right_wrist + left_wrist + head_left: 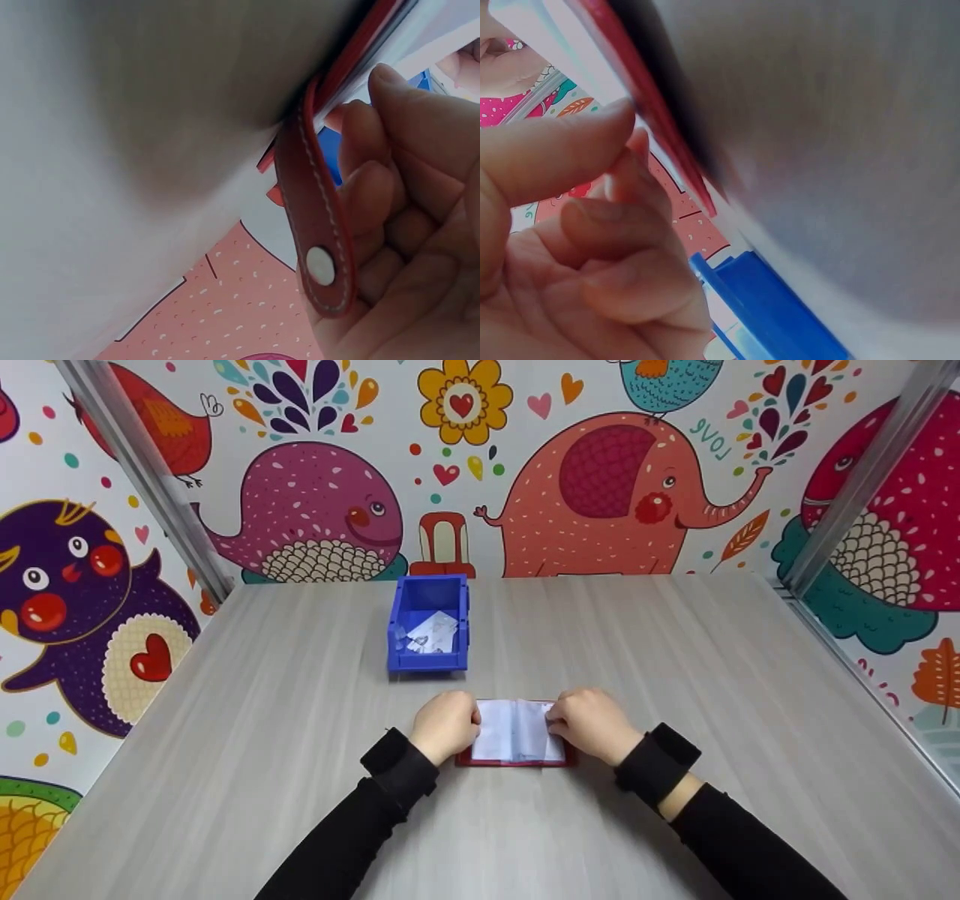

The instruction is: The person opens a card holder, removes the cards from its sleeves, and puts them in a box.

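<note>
A small red card holder (463, 761) lies spread on the table, its pale, see-through sleeves (493, 733) facing up. My left hand (444, 726) pinches its left edge between thumb and forefinger; the other fingers curl below, as the left wrist view shows beside the red cover (656, 112). On the opposite side, my right hand (596, 724) holds the right-hand sleeve near its outer edge, thumb against bent forefinger. A red stitched strap (311, 187) with a silver snap hangs off the cover by the right fingers in the right wrist view.
Beyond the card holder, slightly left, stands a blue plastic bin (427, 661) with white paper pieces (439, 626) and small clear bits in it. Printed cartoon panels (457, 472) with metal posts (142, 472) border the wood-grain table (300, 675) at the back and sides.
</note>
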The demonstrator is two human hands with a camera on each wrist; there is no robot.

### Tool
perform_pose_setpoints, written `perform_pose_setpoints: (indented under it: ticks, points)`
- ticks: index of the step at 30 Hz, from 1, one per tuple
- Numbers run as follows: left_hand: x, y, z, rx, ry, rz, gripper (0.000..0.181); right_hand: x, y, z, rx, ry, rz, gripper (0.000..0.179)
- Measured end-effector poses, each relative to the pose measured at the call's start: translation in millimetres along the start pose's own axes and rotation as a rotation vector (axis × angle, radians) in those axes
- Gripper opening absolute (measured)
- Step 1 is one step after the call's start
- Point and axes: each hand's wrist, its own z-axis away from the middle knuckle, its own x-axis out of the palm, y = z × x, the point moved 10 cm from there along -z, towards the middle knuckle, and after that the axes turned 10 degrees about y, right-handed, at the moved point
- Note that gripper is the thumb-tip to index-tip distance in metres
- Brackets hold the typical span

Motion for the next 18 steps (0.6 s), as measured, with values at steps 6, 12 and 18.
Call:
perform_pose_setpoints:
  ticks: [6, 12, 18]
  points:
    - [-0.2, 0.4, -0.7, 0.002, 0.003, -0.002, 0.009, -0.6, -4.9, -2.0, -0.010, 0.009, -0.028, 0.022]
    - [-0.3, 0.6, -0.4, 0.004, 0.006, -0.003, 0.010, -1.9, -10.1, -3.0, -0.027, 0.031, -0.026, 0.019]
    - [0.8, -0.5, -0.7, 0.000, 0.002, 0.015, 0.011, -0.3, -14.8, -3.6, -0.042, 0.037, -0.042, 0.018]
